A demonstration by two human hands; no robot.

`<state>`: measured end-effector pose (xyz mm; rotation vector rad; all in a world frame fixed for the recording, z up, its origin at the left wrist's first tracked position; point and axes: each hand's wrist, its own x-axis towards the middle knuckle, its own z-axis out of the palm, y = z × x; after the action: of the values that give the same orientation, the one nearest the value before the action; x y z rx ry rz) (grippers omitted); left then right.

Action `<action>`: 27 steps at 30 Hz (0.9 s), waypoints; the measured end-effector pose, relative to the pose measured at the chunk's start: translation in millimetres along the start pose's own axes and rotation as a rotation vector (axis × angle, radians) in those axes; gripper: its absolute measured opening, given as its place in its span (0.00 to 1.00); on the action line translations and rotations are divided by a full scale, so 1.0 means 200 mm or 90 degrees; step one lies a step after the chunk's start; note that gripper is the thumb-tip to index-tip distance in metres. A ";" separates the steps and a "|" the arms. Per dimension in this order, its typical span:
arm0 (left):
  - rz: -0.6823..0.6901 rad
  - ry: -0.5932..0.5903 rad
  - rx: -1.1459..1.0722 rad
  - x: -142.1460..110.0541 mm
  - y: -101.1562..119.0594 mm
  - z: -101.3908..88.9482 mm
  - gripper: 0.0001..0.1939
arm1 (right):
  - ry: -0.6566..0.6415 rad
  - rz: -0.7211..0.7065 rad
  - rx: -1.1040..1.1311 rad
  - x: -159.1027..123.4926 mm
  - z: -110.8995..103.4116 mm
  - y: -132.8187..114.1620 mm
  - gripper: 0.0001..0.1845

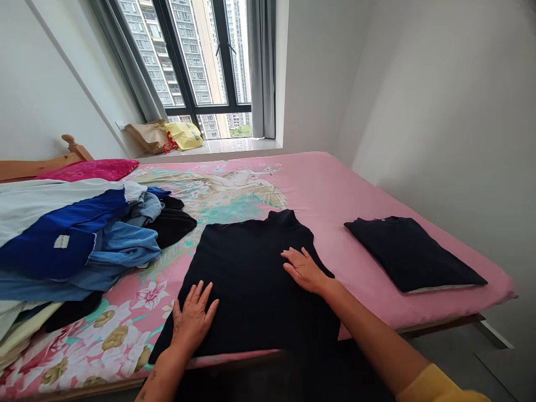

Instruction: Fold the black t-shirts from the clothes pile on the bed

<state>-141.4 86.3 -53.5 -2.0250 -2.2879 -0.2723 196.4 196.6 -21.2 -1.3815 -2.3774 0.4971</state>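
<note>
— What lies at far left?
— A heap of clothes [121,245] in white, blue and black sits on a bed [318,184] covered by a pink floral sheet [125,324], just in front of a crimson pillow [90,169] and a wooden headboard [37,167].

— And beyond it?
— A brown paper bag [148,135] and a yellow bag [184,135] rest side by side on a windowsill [234,145], below a window [192,56] flanked by gray curtains [263,72], with high-rises outside.

— Where is the left hand?
— The left hand [192,321] rests palm down on the left part of a black high-necked top [251,268], its grip spread, fingers apart, pinching nothing.

— The top itself?
— It lies flat at the near edge of the bed, collar [282,218] pointing toward the window, right of the heap.

— The right hand?
— The right hand [305,269], its arm in a yellow sleeve [439,385], is laid on the top below the collar, grip likewise spread and open.

— At far right?
— A folded dark garment [410,251] lies on plain pink sheet, well apart from the top, near a pale wall [439,111].
</note>
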 end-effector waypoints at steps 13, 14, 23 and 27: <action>-0.166 0.022 0.097 -0.19 -0.30 -0.14 0.27 | -0.020 0.228 -0.215 0.11 0.22 0.20 0.33; -0.189 0.012 0.089 -0.21 -0.30 -0.16 0.27 | -0.023 0.233 -0.217 0.09 0.22 0.19 0.34; -0.339 -0.168 -0.260 -0.40 -0.42 -0.26 0.25 | -0.007 0.174 -0.162 -0.11 0.15 0.16 0.32; -0.432 -0.182 -0.560 -0.46 -0.45 -0.21 0.27 | 0.293 0.250 -0.038 -0.42 0.14 0.26 0.36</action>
<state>-221.9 -22.0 -35.5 -1.4400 -3.3928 -1.2915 261.7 142.4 -79.7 -1.7769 -1.7754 0.1734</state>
